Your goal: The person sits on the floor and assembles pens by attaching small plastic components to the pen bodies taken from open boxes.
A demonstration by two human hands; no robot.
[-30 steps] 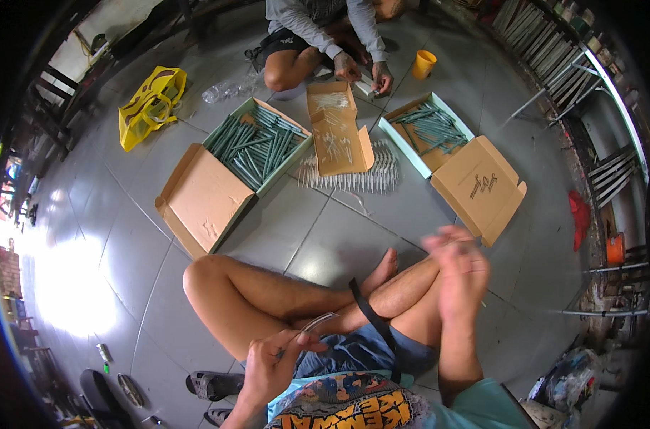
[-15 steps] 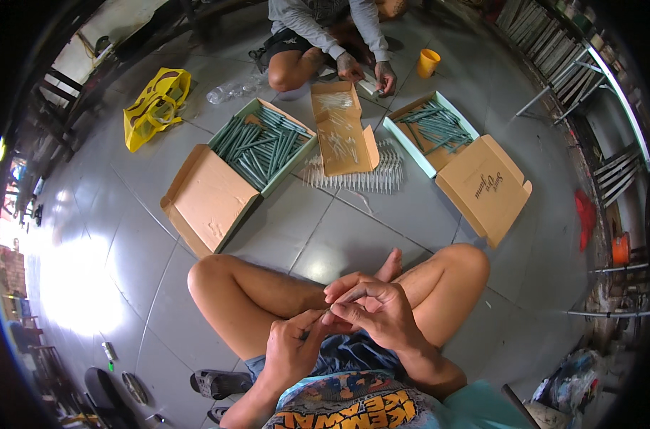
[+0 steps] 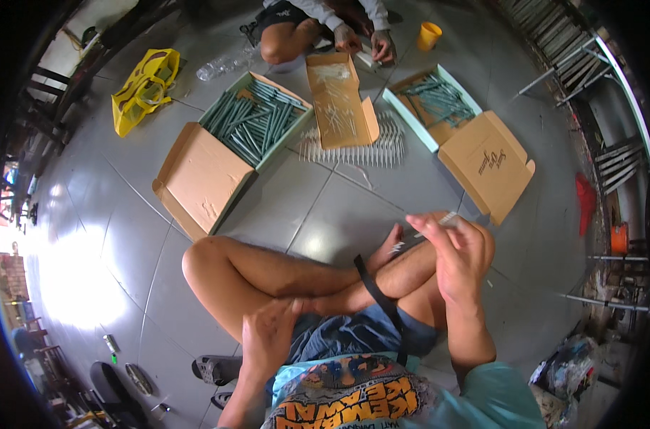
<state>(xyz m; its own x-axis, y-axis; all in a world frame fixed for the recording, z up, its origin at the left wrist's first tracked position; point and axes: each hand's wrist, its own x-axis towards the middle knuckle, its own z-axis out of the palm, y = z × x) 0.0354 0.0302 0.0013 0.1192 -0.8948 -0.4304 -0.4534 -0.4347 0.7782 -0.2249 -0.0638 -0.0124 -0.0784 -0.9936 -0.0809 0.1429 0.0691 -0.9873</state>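
Two hands in view, both over the crossed legs. Right hand (image 3: 459, 261) is raised above the right knee, fingertips pinching a thin pale stick (image 3: 436, 222) that points up-left. Left hand (image 3: 268, 336) rests low on the blue shorts (image 3: 346, 332), fingers curled; cannot tell whether it grips anything. Ahead on the grey tiled floor (image 3: 325, 214): open box of green sticks (image 3: 257, 121), well apart from both hands.

My left hand (image 3: 268, 339) hides whatever its fingertips pinch. The co-worker (image 3: 318, 21) is cut off by the top edge. The thin white stick (image 3: 439, 222) in my right hand (image 3: 457, 261) is too small to identify.
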